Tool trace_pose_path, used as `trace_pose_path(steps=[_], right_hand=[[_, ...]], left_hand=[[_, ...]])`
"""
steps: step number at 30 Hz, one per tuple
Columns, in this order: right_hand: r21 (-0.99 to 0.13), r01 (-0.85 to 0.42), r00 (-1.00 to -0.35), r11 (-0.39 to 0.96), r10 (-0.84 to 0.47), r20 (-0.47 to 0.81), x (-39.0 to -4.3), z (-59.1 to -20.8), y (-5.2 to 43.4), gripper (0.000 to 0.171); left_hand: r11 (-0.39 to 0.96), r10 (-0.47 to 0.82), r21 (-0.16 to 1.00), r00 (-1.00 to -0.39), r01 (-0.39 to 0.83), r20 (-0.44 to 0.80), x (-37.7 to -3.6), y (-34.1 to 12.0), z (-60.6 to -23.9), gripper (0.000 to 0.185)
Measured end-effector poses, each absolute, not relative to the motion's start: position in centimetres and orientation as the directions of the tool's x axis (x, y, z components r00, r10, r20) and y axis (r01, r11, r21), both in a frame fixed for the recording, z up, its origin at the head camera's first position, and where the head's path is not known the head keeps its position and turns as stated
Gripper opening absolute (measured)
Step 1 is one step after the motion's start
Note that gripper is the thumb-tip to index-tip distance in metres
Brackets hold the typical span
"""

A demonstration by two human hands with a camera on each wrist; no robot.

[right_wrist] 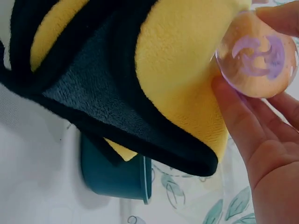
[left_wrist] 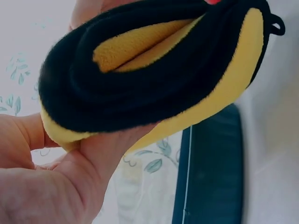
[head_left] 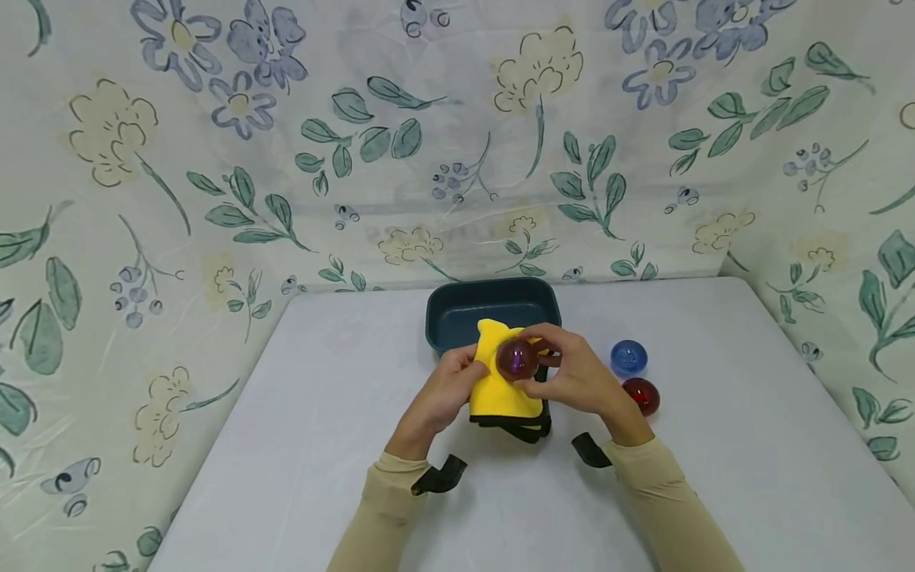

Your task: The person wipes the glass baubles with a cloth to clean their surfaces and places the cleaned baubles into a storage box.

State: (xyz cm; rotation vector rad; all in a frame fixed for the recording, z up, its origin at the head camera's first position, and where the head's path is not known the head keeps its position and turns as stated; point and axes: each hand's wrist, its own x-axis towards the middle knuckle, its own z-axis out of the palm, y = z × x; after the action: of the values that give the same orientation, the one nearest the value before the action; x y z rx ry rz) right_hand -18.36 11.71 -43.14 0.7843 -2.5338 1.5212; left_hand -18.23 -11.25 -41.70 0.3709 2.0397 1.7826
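Head view, items listed left to right. Left hand (head_left: 446,389): fingers curled round the left edge of a folded yellow cloth with black trim (head_left: 503,389), holding it up above the middle of the white tabletop (head_left: 300,429); the left wrist view shows the thumb and palm pinching the stacked folds (left_wrist: 149,79). Dark red translucent ball (head_left: 517,359): pressed against the upper front of the cloth. Right hand (head_left: 575,373): fingertips pinching that ball; the right wrist view shows the ball (right_wrist: 257,56), with a purple swirl mark, touching the yellow face of the cloth (right_wrist: 182,79). Dark teal tub (head_left: 493,306): far side of the tabletop, just behind the cloth. Blue ball (head_left: 629,357): on the tabletop, right of the hands. Red ball (head_left: 641,394): just nearer than the blue one, almost touching it.
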Motion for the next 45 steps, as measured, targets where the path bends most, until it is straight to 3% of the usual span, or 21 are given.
trace_pose_path(steps=[9, 24, 34, 45], right_hand=[[-0.827, -0.469, -0.84, 0.31, -0.446, 0.309, -18.4, -43.2, 12.0, 0.064], [-0.742, -0.521, -0.831, 0.422, -0.449, 0.328, -18.4, -43.5, 12.8, 0.061], [-0.769, -0.458, -0.843, 0.446, -0.493, 0.216, -18.3, -43.3, 12.7, 0.061], [-0.77, -0.415, -0.864, 0.485, -0.475, 0.166, -18.6, -43.7, 12.5, 0.063]], left_hand=[[0.153, 0.442, 0.986, -0.888, -0.06, -0.122, -18.4, -11.6, -41.6, 0.045], [0.164, 0.379, 0.985, -0.919, -0.051, -0.11, -18.5, -11.5, -41.6, 0.047], [0.161, 0.303, 0.986, -0.948, -0.051, -0.098, -18.5, -11.5, -41.6, 0.047], [0.202, 0.331, 0.978, -0.936, -0.055, -0.121, -18.2, -11.4, -41.3, 0.05]])
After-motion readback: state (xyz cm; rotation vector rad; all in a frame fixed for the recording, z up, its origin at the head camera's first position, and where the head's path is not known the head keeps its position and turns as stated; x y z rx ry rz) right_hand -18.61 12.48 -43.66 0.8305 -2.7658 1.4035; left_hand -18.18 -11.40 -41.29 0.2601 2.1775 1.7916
